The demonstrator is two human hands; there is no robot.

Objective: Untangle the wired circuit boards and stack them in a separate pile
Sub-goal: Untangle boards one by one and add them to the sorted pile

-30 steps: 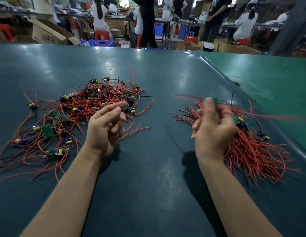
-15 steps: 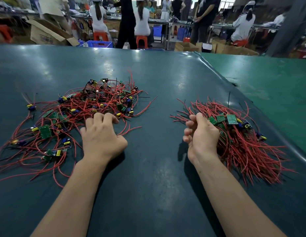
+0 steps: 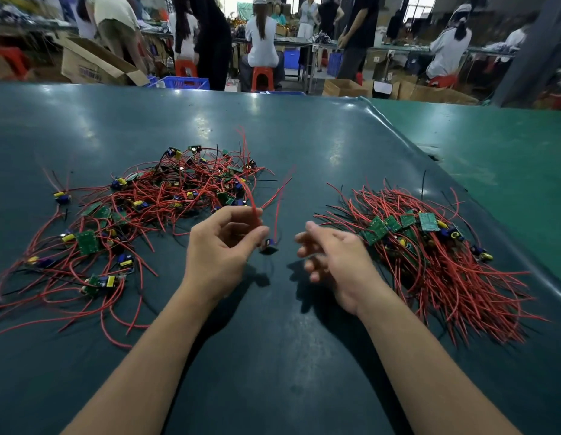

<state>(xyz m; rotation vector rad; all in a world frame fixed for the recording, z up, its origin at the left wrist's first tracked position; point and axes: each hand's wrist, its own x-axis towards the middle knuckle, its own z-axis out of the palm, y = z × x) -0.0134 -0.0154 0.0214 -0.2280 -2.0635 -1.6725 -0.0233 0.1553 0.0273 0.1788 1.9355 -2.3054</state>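
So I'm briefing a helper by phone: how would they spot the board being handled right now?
On the dark green table, look between the two red-wire heaps. The left hand pinches red wires there, and one small circuit board dangles from them, the only board off the table.

Left hand (image 3: 221,246) lifted off the tangled pile (image 3: 153,208), now pinching red wires (image 3: 252,199) of one circuit board (image 3: 269,246) at frame centre. Right hand (image 3: 332,262) left the sorted pile (image 3: 429,246), fingers loosely spread, moved toward centre.
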